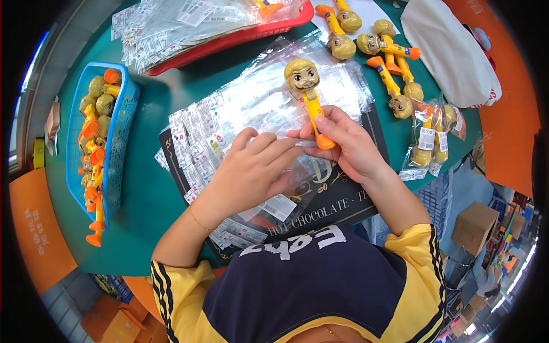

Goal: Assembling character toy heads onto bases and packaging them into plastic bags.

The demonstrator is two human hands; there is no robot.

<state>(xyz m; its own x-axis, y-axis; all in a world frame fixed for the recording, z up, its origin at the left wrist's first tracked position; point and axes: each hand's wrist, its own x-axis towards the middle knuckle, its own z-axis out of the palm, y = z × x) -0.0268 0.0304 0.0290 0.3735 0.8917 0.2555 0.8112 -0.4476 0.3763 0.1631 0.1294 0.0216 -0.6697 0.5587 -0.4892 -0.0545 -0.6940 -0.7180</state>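
Note:
My right hand [359, 150] grips the orange foot end of a yellow toy figure [314, 108] with a large blond, bearded head. The figure tilts, its head pointing away from me, above a spread stack of clear plastic bags [251, 108] with printed strips. My left hand [249, 171] hovers over the same bags with fingers apart and slightly bent, their tips close to my right fingertips. I see nothing held in it, though its palm is hidden. Under the bags lies a black printed mat [337, 200].
At the left stands a blue basket [127, 114] of similar figures. A red tray [229, 44] piled with bags is at the back. Loose figures [392, 48] and bagged figures [426, 137] lie at the right, near a white cloth [449, 51]. The green table [143, 228] has a curved edge.

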